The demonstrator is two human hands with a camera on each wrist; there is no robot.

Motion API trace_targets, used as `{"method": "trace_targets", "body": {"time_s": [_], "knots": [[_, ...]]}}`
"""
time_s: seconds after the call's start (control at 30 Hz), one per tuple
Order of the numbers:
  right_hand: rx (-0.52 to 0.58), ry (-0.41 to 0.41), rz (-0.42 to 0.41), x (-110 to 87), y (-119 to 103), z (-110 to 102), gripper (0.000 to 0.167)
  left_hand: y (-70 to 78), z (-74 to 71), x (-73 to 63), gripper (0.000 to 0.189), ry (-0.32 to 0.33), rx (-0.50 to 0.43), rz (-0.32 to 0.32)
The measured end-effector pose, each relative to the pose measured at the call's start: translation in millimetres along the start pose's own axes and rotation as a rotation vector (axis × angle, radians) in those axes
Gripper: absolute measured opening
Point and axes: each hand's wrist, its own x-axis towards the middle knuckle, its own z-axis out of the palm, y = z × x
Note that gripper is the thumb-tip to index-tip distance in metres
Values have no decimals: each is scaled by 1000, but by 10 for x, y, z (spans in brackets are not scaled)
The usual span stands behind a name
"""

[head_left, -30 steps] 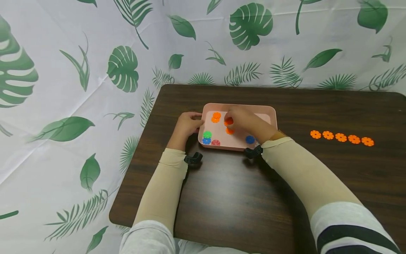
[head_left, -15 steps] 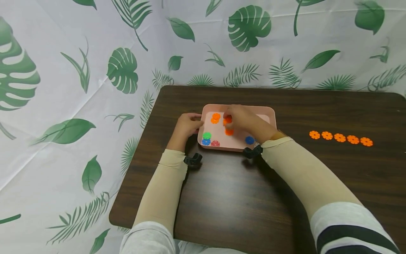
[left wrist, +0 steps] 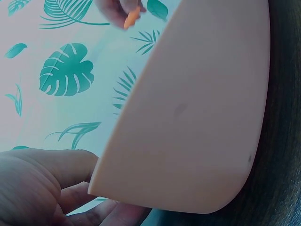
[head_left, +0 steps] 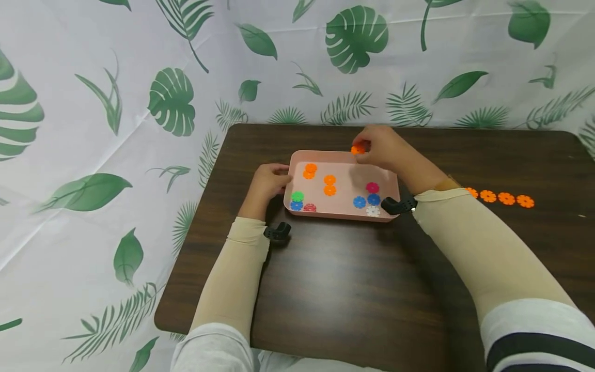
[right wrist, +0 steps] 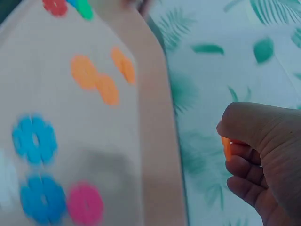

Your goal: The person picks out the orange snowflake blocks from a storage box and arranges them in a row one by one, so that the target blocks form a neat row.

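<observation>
My right hand (head_left: 382,147) pinches an orange flower-shaped disc (head_left: 357,150) between thumb and fingers, over the back rim of a pink tray (head_left: 344,216). In the right wrist view the disc (right wrist: 226,148) is seen edge-on, mostly covered by the thumb. My left hand (head_left: 267,185) grips the tray's left end; the left wrist view has its thumb at the rim and its other fingers lower down. Inside the tray lie two pairs of orange discs (head_left: 329,180), a green disc (head_left: 297,196), a white disc (head_left: 373,211), and several blue and red-pink discs (head_left: 372,187).
A row of orange discs (head_left: 506,199) lies on the dark wooden table (head_left: 334,289) right of the tray, partly hidden by my right forearm. Behind the table hangs a white cloth (head_left: 279,108) with green leaf prints. Each wrist wears a black band (head_left: 278,231).
My right hand has lifted an orange disc from the middle of the tray and moved back and right to the far rim. The left hand stays at the tray's left end.
</observation>
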Motion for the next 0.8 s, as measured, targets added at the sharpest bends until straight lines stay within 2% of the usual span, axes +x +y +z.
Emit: {"method": "trace_targets", "body": {"time_s": [0.2, 0.37, 0.53, 0.67, 0.8], "knots": [[-50, 14, 121, -322, 373, -319, 37, 14, 19, -8, 42, 8, 2, -10], [-22, 1, 215, -699, 768, -436, 40, 14, 24, -12, 42, 9, 14, -18], [-3, -41, 295, -1063, 1061, -395, 43, 6, 37, -18, 43, 10, 22, -19], [-7, -50, 285, -1266, 1222, -288, 41, -2, 44, -16, 43, 17, 27, -18], [-33, -43, 248, -1385, 1327, -154, 39, -8, 60, -17, 43, 20, 28, -19]]}}
